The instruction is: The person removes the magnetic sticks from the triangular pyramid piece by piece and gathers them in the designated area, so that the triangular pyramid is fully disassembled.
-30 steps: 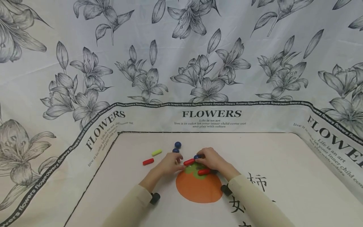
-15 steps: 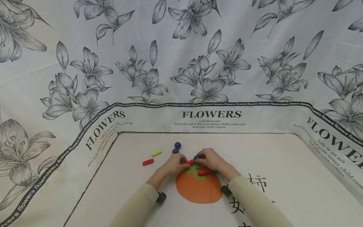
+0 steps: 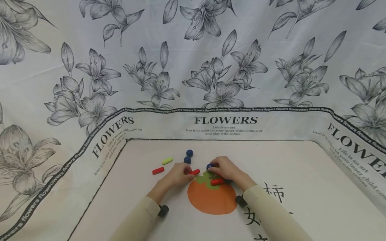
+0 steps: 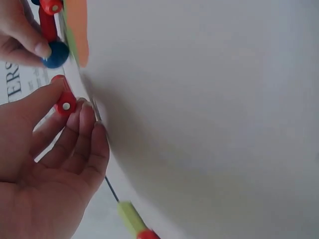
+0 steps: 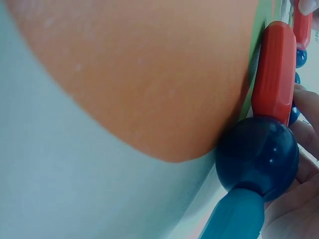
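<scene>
My left hand (image 3: 179,174) pinches a red rod (image 3: 194,172) between thumb and fingers; in the left wrist view a pale dot shows on the end of this red rod (image 4: 65,102). A short gap to the right, my right hand (image 3: 226,167) grips a dark blue ball (image 3: 209,167), with thumb tip on that blue ball (image 4: 56,55). From it a red piece (image 4: 48,24) runs back under the right fingers. Another red rod (image 3: 217,181) lies below the right hand; in the right wrist view it joins a blue ball (image 5: 256,157) that bears a teal rod (image 5: 234,214).
Two blue balls (image 3: 187,160) sit close together just beyond the left hand. Farther left lie a yellow-green rod (image 3: 167,161) and a red rod (image 3: 158,170). The tabletop carries a printed orange persimmon (image 3: 212,199) and black characters; a flower-printed cloth (image 3: 223,103) stands behind.
My left hand reached in, took hold of the red rod next to the blue ball and drew it left, away from the ball. The right hand stays nearly in place.
</scene>
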